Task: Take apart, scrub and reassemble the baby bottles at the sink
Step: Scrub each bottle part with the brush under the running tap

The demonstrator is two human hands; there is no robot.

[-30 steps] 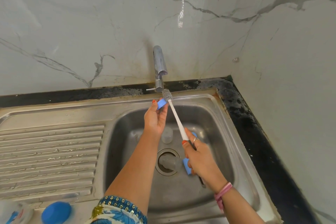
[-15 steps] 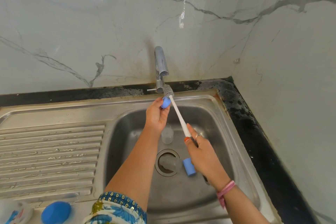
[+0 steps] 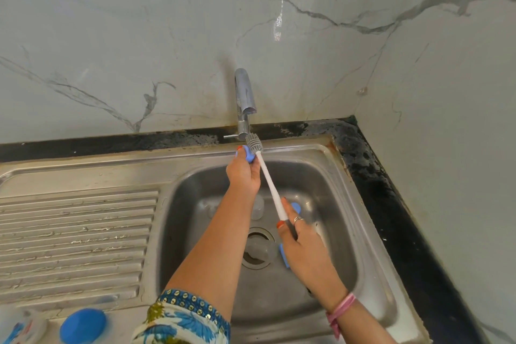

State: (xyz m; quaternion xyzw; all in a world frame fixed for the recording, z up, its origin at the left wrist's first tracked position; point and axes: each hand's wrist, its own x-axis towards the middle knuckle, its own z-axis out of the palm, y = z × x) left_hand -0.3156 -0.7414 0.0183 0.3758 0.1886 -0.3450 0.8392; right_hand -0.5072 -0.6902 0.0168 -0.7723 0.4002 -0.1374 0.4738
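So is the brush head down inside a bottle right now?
No, the grey brush head is bare, up beside the tap.

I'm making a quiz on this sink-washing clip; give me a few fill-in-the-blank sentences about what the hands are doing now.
1. The right hand grips the long white ____ by its handle.
2. The left hand pinches a small ____-coloured part beside the bristles.
3. Both are held up just under the ____.
4. A clear bottle stands in the sink basin.

Missing: brush; blue; tap

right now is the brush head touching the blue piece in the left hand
Touching. The head view shows the grey brush head pressed against the blue piece pinched in the left hand, with no gap between them.
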